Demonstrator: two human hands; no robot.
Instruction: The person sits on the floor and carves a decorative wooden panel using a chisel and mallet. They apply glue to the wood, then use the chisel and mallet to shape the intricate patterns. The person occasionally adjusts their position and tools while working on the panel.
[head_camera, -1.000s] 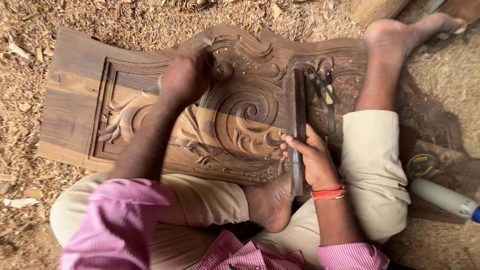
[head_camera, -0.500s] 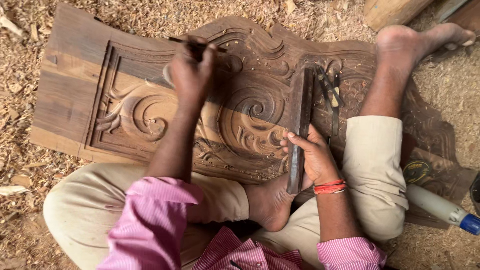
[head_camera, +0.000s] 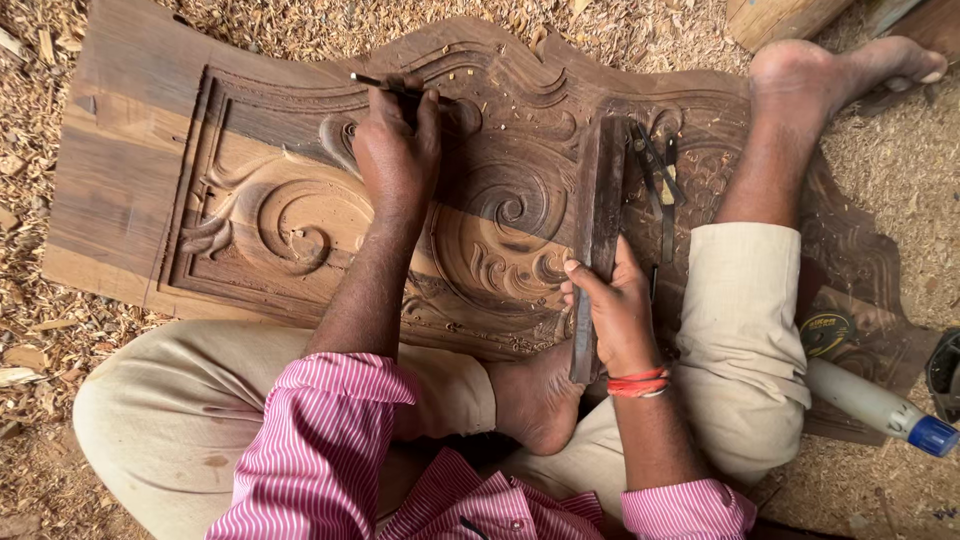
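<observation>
My left hand (head_camera: 397, 150) pinches a thin, stiff chisel (head_camera: 385, 86) over the carved wooden panel (head_camera: 130, 170) lying flat on the shavings, while my right hand (head_camera: 612, 305) wraps a heavy-looking wooden mallet bar (head_camera: 597, 225), best gripped low on its shaft.

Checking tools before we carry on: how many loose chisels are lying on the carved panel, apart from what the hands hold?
2 that I can make out: two thin chisels lying together on the carved panel, beside the wooden bar in the right hand. More may be hidden under the leg.
</observation>
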